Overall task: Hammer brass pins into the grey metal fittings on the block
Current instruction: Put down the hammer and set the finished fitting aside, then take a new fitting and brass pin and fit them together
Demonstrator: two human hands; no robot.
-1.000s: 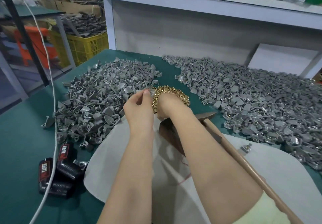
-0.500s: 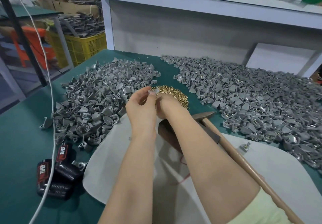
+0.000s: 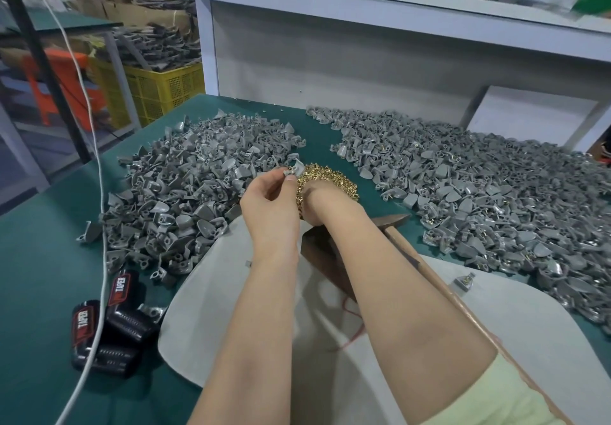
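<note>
My left hand (image 3: 269,208) pinches a small grey metal fitting (image 3: 296,171) at its fingertips, held just above the near left edge of the heap of brass pins (image 3: 334,181). My right hand (image 3: 322,204) is bent down into that heap, with its fingers hidden behind the left hand and the pins. A dark brown block (image 3: 315,251) lies under my forearms on the pale mat (image 3: 529,342). The hammer (image 3: 395,219) lies beside it, its wooden handle running toward the lower right, and neither hand holds it.
Grey fittings are heaped on the left (image 3: 185,193) and more, with brass pins in them, on the right (image 3: 479,200). One pinned fitting (image 3: 464,281) lies alone on the mat. Black cans (image 3: 112,325) and a white cable (image 3: 96,193) lie at the left. A white shelf (image 3: 363,14) stands behind.
My left fingers have turned the grey fitting so it sticks out above the fingertips. My right hand stays in the brass pin heap, and the hammer has not moved.
</note>
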